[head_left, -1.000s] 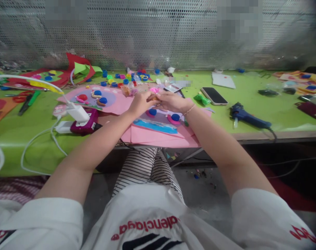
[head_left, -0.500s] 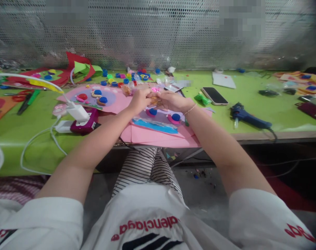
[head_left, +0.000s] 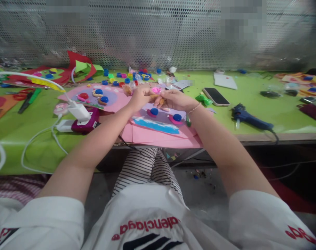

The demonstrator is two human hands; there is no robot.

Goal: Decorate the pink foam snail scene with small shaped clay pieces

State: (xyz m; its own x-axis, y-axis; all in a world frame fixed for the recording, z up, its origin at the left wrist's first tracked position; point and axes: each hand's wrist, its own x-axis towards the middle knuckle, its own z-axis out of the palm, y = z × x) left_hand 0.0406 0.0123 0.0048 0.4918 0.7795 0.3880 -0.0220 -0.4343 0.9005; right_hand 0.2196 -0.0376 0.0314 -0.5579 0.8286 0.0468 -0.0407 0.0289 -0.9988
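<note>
My left hand [head_left: 140,98] and my right hand [head_left: 175,100] meet above a pink craft sheet [head_left: 161,131] on the green table [head_left: 257,111]. Both are closed in a pinch on a small orange piece [head_left: 159,101] held between the fingertips; what it is I cannot make out. A small pink piece [head_left: 155,90] shows just above the fingers. On the sheet under the hands lie two blue caps on pink discs [head_left: 176,118] and a blue strip [head_left: 158,125]. A bracelet circles my right wrist.
A blue glue gun [head_left: 248,116] and a phone [head_left: 215,96] lie to the right. A purple power strip with a white charger [head_left: 81,119] and cables sits at the left, by a second pink craft sheet [head_left: 95,97]. Several coloured caps [head_left: 126,77], scissors [head_left: 27,99] and foam scraps litter the back.
The hands lifted slightly and kept working the small piece between the fingertips; the right hand's fingers have shifted round it. Nothing else on the table moved.
</note>
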